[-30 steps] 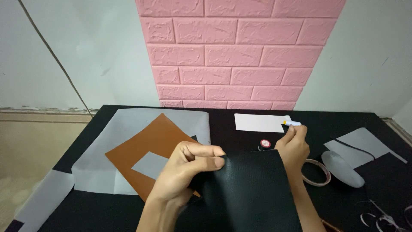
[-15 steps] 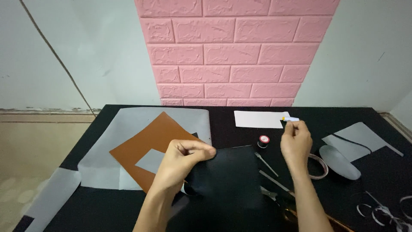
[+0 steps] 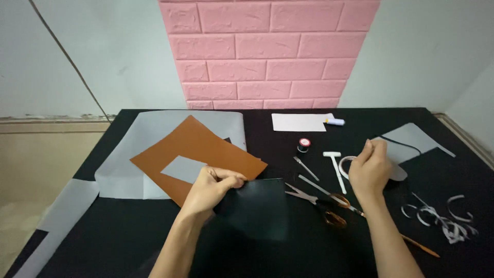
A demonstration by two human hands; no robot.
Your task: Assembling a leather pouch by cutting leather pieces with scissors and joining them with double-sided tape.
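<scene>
Left hand [image 3: 213, 186] has its fingers [image 3: 232, 181] pinched on the top left corner of a black leather sheet [image 3: 257, 208], which lies flat on the black table [image 3: 128, 237] at about 6 o'clock in the view. Right hand [image 3: 369, 167] is over at 3 o'clock, fingers curled in loosely, tips close to a white tape roll [image 3: 343, 162]; can't tell if it's actually gripping anything.

Just at 10 o'clock from the left hand there's a brown leather sheet [image 3: 206, 149] with a small grey rectangle [image 3: 183, 169] on it, all sitting on a bigger grey sheet [image 3: 139, 149]. Between the hands: orange-handled scissors [image 3: 321, 203], a thin metal tool [image 3: 306, 169], a white T-shaped tool [image 3: 335, 166] and a small thread spool [image 3: 304, 144]. White paper [image 3: 301, 122] sits at 12 o'clock, and curly white strips [image 3: 437, 216] at 4 o'clock.
</scene>
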